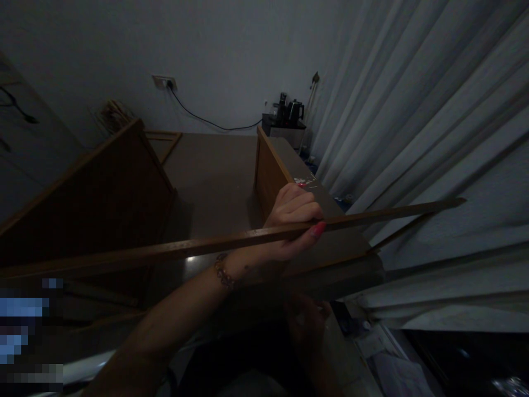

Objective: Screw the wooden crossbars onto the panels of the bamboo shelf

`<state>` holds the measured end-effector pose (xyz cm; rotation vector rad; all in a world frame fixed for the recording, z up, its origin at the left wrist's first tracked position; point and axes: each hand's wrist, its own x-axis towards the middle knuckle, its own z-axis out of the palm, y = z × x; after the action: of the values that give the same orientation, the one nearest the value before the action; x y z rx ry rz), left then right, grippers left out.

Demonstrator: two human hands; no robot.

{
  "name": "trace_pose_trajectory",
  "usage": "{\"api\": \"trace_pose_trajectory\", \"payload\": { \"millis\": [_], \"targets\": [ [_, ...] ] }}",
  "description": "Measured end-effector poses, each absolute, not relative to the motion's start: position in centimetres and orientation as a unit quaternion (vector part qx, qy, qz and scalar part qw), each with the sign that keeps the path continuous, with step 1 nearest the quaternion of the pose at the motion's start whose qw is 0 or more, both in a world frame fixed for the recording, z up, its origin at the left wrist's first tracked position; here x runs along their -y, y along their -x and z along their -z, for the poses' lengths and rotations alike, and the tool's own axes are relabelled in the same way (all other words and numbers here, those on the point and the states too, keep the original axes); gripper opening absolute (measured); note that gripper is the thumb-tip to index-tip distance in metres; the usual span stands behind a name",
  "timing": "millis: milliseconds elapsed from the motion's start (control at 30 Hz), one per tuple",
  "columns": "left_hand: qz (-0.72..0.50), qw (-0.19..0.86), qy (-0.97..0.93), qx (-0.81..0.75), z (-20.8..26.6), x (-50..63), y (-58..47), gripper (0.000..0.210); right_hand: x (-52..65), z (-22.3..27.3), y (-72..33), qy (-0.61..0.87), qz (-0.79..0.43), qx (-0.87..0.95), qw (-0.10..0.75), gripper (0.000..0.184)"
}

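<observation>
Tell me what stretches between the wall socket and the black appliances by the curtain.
In the head view, a black cord sags from the socket toward the appliances.

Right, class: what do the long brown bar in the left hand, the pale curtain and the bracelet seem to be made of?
Long brown bar: probably wood with a dull finish, judging by its brown, faintly streaked face; wood-look laminate is possible.
Pale curtain: likely matt fabric, since it hangs in soft folds.
Bracelet: seemingly rounded, slightly shiny beads; too dim to tell glass, stone or plastic.
</observation>
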<state>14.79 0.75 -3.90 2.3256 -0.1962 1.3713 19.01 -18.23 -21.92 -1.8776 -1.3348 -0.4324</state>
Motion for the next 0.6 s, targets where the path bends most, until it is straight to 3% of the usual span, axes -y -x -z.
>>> {"api": "trace_pose_trajectory", "payload": {
  "millis": [200, 433, 600],
  "targets": [
    [-0.484, 0.212, -0.847, 0.053, 3.5, -0.5, -14.5, 0.040, 18.5, 22.3, -19.4, 0.760, 0.163, 0.512, 0.365, 0.041],
    [-0.471, 0.226, -0.851, 0.058, 3.7, -0.6, -14.3, 0.040, 18.9, 21.3, -19.3, 0.750, 0.206, 0.550, 0.304, 0.039],
    [-0.490, 0.222, -0.840, 0.066, 4.0, -0.7, -14.6, 0.040, 18.5, 21.2, -18.8, 0.754, 0.205, 0.536, 0.320, 0.042]
  ]
}}
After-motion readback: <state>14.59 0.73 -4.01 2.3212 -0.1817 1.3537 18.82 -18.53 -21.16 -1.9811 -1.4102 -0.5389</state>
